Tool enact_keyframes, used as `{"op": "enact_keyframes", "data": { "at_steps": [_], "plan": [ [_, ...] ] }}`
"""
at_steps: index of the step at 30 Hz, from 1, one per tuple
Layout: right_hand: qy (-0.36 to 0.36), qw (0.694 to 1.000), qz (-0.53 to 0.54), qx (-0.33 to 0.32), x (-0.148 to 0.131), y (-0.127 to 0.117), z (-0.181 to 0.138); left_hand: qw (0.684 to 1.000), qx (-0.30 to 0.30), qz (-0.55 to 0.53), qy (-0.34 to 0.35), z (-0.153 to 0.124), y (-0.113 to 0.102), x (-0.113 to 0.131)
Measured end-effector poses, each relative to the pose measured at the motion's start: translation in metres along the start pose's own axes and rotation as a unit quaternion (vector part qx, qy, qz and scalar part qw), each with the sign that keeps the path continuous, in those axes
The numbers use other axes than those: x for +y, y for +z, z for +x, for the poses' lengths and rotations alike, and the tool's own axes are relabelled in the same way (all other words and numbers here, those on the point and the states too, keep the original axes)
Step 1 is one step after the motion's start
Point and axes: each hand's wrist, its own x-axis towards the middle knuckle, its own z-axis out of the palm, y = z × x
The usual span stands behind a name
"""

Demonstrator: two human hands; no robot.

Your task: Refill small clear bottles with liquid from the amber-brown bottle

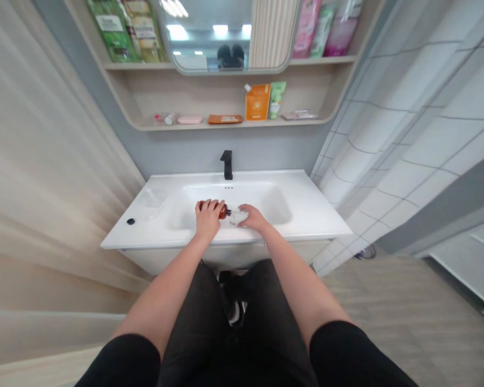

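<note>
My left hand is wrapped round a reddish-brown bottle that lies on its side in the air above the sink. The bottle's dark neck points right, at the mouth of a clear, whitish vessel that looks like a small cup. My right hand grips this vessel from its right side. Both hands are over the front part of the basin. On the counter to the left lies a small black cap. Whether any liquid is flowing is too small to tell.
A black faucet rises behind the basin. A faint clear container stands on the counter's left. Above, a shelf holds an orange pouch, a green tube and soap-like items, below a mirror. A curtain hangs left.
</note>
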Motion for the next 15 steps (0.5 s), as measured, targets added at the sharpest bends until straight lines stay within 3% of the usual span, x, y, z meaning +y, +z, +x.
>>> {"op": "enact_keyframes", "data": {
  "at_steps": [15],
  "plan": [
    [-0.011, 1.0, -0.007, -0.001, 0.0016, 0.0009, 0.0018, 1.0, 0.001, 0.002, 0.002, -0.0007, -0.0015, 0.0003]
  ]
}}
